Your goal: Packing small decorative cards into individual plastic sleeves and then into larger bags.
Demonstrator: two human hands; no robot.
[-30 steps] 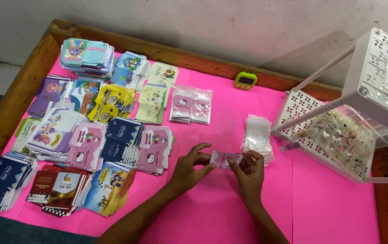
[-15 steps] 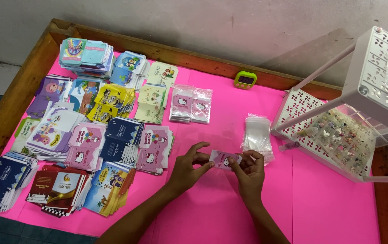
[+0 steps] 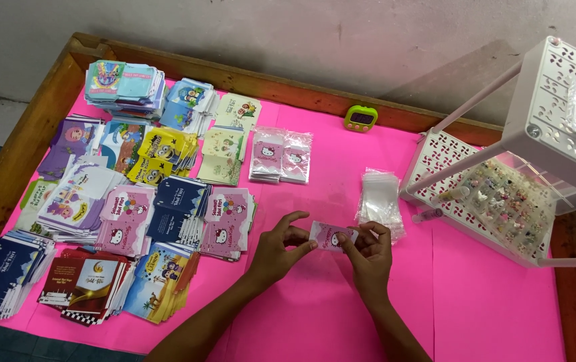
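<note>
Small pink card packet (image 3: 331, 236) sits just below bench centre, pinched at both ends: left hand (image 3: 280, 247) has thumb and forefinger on its 9 o'clock edge, right hand (image 3: 368, 251) grips the 3 o'clock edge, fingers curled over it. Versus a second ago: basically no change, packet and both hands in the same spot, only slight finger shuffling on the packet; looks like fine fiddling with the card in its sleeve, can't tell if the flap is sealed. At 1 o'clock from the packet, just beside the right hand: a stack of clear plastic sleeves (image 3: 380, 198). At 3 o'clock, a white perforated rack (image 3: 435, 157) carrying a clear compartment box of small trinkets (image 3: 505, 201); individual pieces too small to tell. At 12 o'clock, a green timer (image 3: 360, 118) near the wooden rim. At 11 o'clock, two bagged pink card packs (image 3: 281, 156). From 9 to 10 o'clock, stacks of printed cards (image 3: 134, 194) cover the pink bench (image 3: 489, 302).
</note>
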